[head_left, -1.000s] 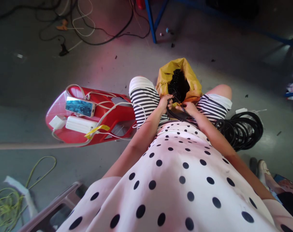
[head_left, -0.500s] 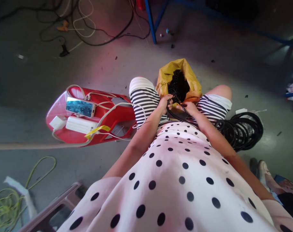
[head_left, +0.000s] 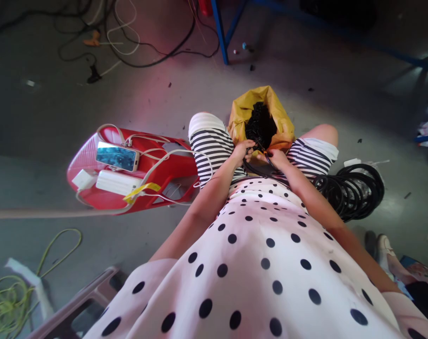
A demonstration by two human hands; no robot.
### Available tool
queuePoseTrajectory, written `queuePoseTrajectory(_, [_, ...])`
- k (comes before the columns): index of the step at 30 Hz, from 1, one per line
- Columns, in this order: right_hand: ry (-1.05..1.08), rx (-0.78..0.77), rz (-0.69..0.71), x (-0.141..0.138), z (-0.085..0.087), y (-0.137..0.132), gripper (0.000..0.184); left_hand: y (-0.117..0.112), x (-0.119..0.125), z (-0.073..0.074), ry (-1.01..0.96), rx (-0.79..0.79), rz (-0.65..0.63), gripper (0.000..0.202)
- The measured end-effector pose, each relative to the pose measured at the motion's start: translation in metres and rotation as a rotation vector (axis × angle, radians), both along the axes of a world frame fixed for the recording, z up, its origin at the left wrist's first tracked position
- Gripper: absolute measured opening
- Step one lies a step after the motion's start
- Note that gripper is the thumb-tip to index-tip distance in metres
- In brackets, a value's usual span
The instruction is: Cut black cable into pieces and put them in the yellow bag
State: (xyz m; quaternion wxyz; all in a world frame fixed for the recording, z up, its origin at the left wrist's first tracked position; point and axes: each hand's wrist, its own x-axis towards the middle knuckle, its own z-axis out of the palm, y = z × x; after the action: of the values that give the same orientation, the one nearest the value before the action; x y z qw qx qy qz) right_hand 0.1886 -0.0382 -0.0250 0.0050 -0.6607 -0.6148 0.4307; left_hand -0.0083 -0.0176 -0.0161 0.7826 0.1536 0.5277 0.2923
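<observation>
Grey concrete floor [head_left: 164, 108], dusty, littered with loose wires at the top, a blue metal frame leg [head_left: 220, 30] standing at top centre. Head view, looking down the person's own body: white polka-dot top [head_left: 263, 263] fills the bottom, striped shorts [head_left: 212, 146] on both thighs. Left hand [head_left: 242, 151] and right hand [head_left: 275, 157] are close together in the lap, between the knees. Both have their fingers curled shut on a thin black cable [head_left: 256, 167] that loops down between them onto the lap. Just beyond the hands, between the knees, stands a yellow bag [head_left: 245, 110] with its mouth open and a dark mass of black parts [head_left: 260, 125] inside; what exactly they are is too small to tell. Right of the right thigh, on the floor, lies a big coil of black cable [head_left: 355, 188]; the cable in the hands runs toward it. Left of the left thigh sits a red plastic stool [head_left: 90, 197], carrying a smartphone [head_left: 117, 156], a white power bank [head_left: 118, 182] and a white charger [head_left: 83, 179], all tangled in white leads, with a yellow tag [head_left: 141, 189] on one. Bottom left, a heap of yellow-green cable [head_left: 9, 301] and the corner of a grey stool [head_left: 76, 301]. Bottom right, another person's shoe [head_left: 385, 247].
</observation>
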Motion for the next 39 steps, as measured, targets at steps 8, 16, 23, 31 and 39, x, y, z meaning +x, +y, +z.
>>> queuePoseTrajectory(8, [-0.040, -0.076, 0.073, 0.000, -0.001, 0.000, 0.068, -0.005, 0.002, 0.003, 0.057, 0.025, -0.152, 0.012])
queuePoseTrajectory(16, [-0.070, -0.066, 0.052, 0.001, -0.003, -0.001, 0.068, -0.003, 0.001, -0.001, 0.057, 0.012, -0.145, 0.012])
queuePoseTrajectory(23, [-0.063, -0.023, 0.030, -0.001, 0.001, -0.001, 0.072, -0.001, 0.001, -0.004, 0.073, 0.033, -0.128, 0.018])
queuePoseTrajectory(31, [0.009, -0.068, 0.029, 0.000, -0.002, 0.000, 0.074, -0.004, 0.000, -0.005, 0.056, 0.060, -0.214, 0.018])
queuePoseTrajectory(39, [-0.064, -0.089, 0.044, -0.002, -0.001, 0.000, 0.072, -0.004, 0.001, -0.008, 0.045, 0.025, -0.244, 0.021])
